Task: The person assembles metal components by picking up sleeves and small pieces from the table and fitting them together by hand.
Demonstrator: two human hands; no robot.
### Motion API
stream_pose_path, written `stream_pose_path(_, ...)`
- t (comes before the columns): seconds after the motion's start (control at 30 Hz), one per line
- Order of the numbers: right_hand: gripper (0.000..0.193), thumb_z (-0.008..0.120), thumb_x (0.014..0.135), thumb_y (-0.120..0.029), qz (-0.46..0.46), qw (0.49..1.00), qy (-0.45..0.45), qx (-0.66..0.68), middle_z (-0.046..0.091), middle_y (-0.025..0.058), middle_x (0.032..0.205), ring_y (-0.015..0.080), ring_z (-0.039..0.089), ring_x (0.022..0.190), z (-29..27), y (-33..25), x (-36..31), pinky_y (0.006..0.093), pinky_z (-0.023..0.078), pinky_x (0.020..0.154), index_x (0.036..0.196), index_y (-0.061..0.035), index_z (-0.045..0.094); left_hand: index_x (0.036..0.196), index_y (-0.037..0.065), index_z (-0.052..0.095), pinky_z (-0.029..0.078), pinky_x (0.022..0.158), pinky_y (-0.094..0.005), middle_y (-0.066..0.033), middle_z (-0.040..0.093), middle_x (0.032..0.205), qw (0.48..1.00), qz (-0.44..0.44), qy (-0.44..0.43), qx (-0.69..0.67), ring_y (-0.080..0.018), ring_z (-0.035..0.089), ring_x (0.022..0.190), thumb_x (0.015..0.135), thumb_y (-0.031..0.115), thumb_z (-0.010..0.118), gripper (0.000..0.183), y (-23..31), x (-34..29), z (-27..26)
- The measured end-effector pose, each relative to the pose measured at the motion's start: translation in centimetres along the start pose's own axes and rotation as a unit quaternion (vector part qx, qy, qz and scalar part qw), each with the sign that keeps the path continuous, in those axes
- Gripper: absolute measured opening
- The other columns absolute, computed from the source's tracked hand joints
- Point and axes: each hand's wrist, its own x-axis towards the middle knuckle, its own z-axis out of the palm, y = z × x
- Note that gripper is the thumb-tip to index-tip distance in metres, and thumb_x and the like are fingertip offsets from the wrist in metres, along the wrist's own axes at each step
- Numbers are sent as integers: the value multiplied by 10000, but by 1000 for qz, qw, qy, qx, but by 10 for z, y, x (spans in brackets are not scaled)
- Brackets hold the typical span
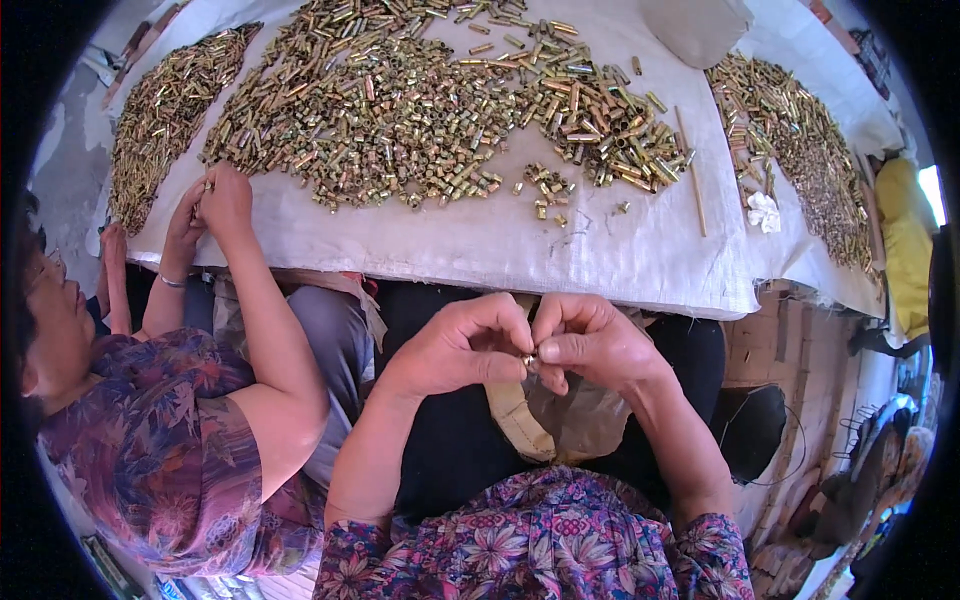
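My left hand (465,345) and my right hand (590,345) meet fingertip to fingertip over my lap, just off the table's near edge. Pinched between their thumbs and forefingers is a small shiny metal piece (530,358), mostly covered by the fingers, so its exact kind does not show. Beyond them, a large heap of brass-coloured metal sleeves (410,120) lies on the white-covered table (480,245). Longer tube-like pieces (610,130) gather at the heap's right side, and a few short ones (548,190) lie apart nearby.
A co-worker (170,420) sits at my left, both hands (215,205) together at the table edge. More metal parts are piled at the far left (170,110) and on the right (800,140). A thin stick (692,175) lies right of the heap. An open bag (585,420) rests between my legs.
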Motion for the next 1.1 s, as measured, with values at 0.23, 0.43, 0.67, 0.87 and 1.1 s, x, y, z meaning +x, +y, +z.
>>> stream_pose_path(0.23, 92, 645, 892, -72, -27, 988, 73, -133, 611, 61, 750, 120, 594, 634, 16, -2, -14, 254, 498, 584, 896, -5, 582, 937, 69, 591, 419, 689, -203, 45, 533, 831, 993, 38, -12, 110, -39, 502, 787, 819, 105, 743, 196, 0, 6, -4)
stream_pose_path(0.43, 111, 675, 863, -84, -17, 926, 107, -363, 642, 51, 776, 116, 610, 704, -2, -20, -22, 272, 501, 657, 914, 4, 631, 919, 61, 622, 433, 644, -230, 43, 569, 765, 948, -29, 154, 276, -46, 505, 711, 817, 116, 725, 155, 20, 10, -15)
stream_pose_path(0.67, 120, 641, 845, -93, -171, 716, 263, -624, 632, 78, 777, 143, 580, 712, -45, -69, 11, 296, 461, 654, 900, 14, 640, 958, 52, 624, 482, 678, -391, -108, 623, 857, 684, 18, 370, 628, -277, 624, 754, 810, 165, 673, 193, 27, 38, -73)
stream_pose_path(0.87, 127, 650, 803, -92, -228, 535, 327, -745, 598, 109, 792, 258, 591, 777, -97, -93, 79, 381, 470, 690, 886, -11, 599, 933, 76, 615, 472, 712, -444, -109, 623, 911, 630, -18, 379, 677, -341, 612, 847, 830, 209, 653, 172, 23, 57, -72)
stream_pose_path(1.1, 119, 633, 760, -92, -181, 336, 296, -876, 620, 107, 881, 306, 584, 939, -108, -96, 104, 436, 478, 780, 855, -48, 577, 913, 66, 605, 469, 697, -430, -110, 616, 889, 646, 6, 382, 661, -337, 605, 819, 826, 189, 647, 156, 24, 55, -73)
